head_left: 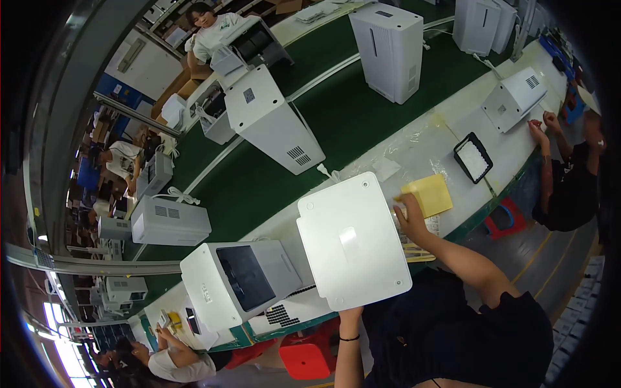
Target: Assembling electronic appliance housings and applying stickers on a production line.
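Note:
A white appliance [349, 252] stands in front of me with its flat, round-cornered face toward me and screws at its corners. My left hand [350, 315] is at its near edge, wearing a dark wristband; its fingers are hidden under the appliance. My right hand [412, 218] is between the appliance's right side and a yellow sheet or pad [429, 195] on the bench. Its fingers are bent and apart, the tips by the sheet's left edge. Whether they touch the sheet I cannot tell.
Another white appliance with a dark window [246, 275] stands to the left. A black tray [473, 157] lies on the bench at right. Beyond runs a green conveyor belt [336, 110] carrying a tall white appliance [275, 119]. Co-workers sit right and left; a red stool [309, 354] is below.

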